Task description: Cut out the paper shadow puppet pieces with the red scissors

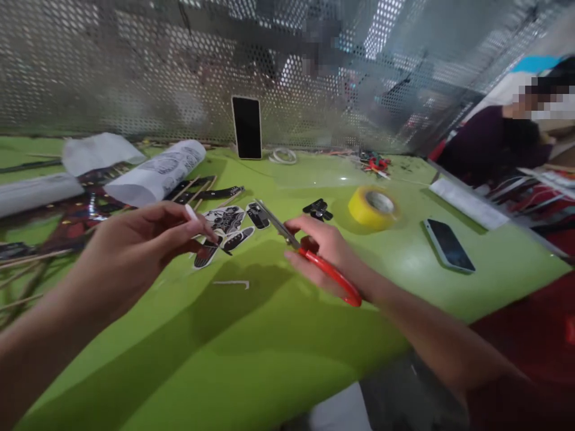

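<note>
My right hand [318, 251] is closed around a pair of scissors [330, 269] with red handles, its blades pointing up and left over the green table. At the left, my left hand [153, 239] pinches a small dark piece [225, 247] between its fingertips; what it is I cannot make out. Beyond and below these fingertips lie black-and-white paper cutouts [229, 220], some shaped like shoes [238, 239]. A thin white paper strip [231, 283] rests on the table between my hands. Another black cutout [318, 209] lies past my right hand.
A yellow tape roll [372, 208] and a phone [449, 245] lie to the right. Another phone [247, 127] stands against the perforated metal screen [157, 72]. Rolled printed paper [157, 173] and thin sticks [27, 269] crowd the left. A person [485, 143] sits at the far right.
</note>
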`<control>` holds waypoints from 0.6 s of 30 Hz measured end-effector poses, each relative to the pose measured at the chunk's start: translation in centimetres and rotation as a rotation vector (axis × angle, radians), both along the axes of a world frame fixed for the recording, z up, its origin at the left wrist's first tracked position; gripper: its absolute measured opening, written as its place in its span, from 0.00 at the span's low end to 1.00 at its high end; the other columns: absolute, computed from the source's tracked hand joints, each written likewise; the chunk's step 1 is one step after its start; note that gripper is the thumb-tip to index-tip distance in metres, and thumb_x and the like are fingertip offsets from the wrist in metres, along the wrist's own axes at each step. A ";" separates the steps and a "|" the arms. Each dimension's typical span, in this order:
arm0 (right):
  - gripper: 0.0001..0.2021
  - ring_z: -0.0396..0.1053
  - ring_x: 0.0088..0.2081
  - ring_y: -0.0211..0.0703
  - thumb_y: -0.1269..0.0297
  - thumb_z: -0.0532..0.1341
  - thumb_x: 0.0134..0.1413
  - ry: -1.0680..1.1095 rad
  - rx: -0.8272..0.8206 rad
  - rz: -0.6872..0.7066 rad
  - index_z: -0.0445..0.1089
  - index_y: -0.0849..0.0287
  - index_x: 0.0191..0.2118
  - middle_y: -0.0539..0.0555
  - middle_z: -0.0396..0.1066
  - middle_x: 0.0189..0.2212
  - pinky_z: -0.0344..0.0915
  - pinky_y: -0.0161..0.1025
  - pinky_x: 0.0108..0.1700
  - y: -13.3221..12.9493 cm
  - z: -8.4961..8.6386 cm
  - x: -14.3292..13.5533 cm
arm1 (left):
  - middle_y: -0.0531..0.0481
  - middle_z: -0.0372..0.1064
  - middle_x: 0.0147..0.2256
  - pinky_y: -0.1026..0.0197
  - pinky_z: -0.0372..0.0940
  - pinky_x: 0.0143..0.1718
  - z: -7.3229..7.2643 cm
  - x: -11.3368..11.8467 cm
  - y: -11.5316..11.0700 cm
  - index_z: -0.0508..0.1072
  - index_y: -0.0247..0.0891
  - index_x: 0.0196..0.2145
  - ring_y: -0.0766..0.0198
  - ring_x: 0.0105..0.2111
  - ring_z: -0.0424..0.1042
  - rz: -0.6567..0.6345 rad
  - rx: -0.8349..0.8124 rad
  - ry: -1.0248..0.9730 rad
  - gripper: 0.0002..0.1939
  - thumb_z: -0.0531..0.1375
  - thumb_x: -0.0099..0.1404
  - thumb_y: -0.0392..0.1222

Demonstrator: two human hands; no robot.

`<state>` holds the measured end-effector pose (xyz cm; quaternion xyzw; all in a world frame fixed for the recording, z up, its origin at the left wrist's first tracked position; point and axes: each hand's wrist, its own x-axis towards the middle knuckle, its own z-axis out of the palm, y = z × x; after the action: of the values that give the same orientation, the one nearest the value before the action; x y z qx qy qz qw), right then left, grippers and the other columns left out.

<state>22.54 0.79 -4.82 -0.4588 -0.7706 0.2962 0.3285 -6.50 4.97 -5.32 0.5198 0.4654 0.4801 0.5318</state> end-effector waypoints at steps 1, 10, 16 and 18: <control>0.13 0.71 0.33 0.40 0.65 0.63 0.66 -0.103 0.097 0.001 0.73 0.62 0.53 0.58 0.77 0.45 0.69 0.41 0.37 0.0 0.2 0.2 | 0.51 0.83 0.31 0.65 0.78 0.32 0.0 -0.1 0.1 0.85 0.39 0.29 0.67 0.28 0.78 0.007 0.056 0.047 0.03 0.74 0.60 0.38; 0.15 0.81 0.42 0.50 0.71 0.61 0.73 -0.660 0.253 -0.119 0.77 0.68 0.59 0.66 0.82 0.51 0.73 0.44 0.44 0.8 -0.8 -0.1 | 0.50 0.82 0.29 0.62 0.80 0.28 -1.4 0.4 1.7 0.80 0.38 0.33 0.62 0.27 0.81 0.055 0.111 -0.013 0.05 0.72 0.62 0.40; 0.16 0.82 0.41 0.53 0.73 0.61 0.71 -0.671 0.250 -0.098 0.79 0.67 0.58 0.66 0.83 0.51 0.71 0.46 0.43 1.2 -1.2 -0.3 | 0.51 0.81 0.29 0.65 0.79 0.28 -1.3 -0.4 2.8 0.77 0.41 0.35 0.65 0.27 0.80 0.048 0.128 -0.036 0.05 0.70 0.63 0.38; 0.17 0.81 0.41 0.53 0.73 0.61 0.71 -0.680 0.249 -0.084 0.79 0.66 0.60 0.65 0.83 0.51 0.70 0.45 0.43 1.1 -1.3 -0.4 | 0.51 0.82 0.30 0.63 0.82 0.36 -1.4 -0.6 2.9 0.77 0.41 0.34 0.64 0.31 0.83 0.037 0.142 -0.009 0.07 0.72 0.58 0.38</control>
<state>22.12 1.89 -6.14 -0.5188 -0.8465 0.0168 0.1185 -7.15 7.88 -6.68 0.5453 0.4374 0.5238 0.4868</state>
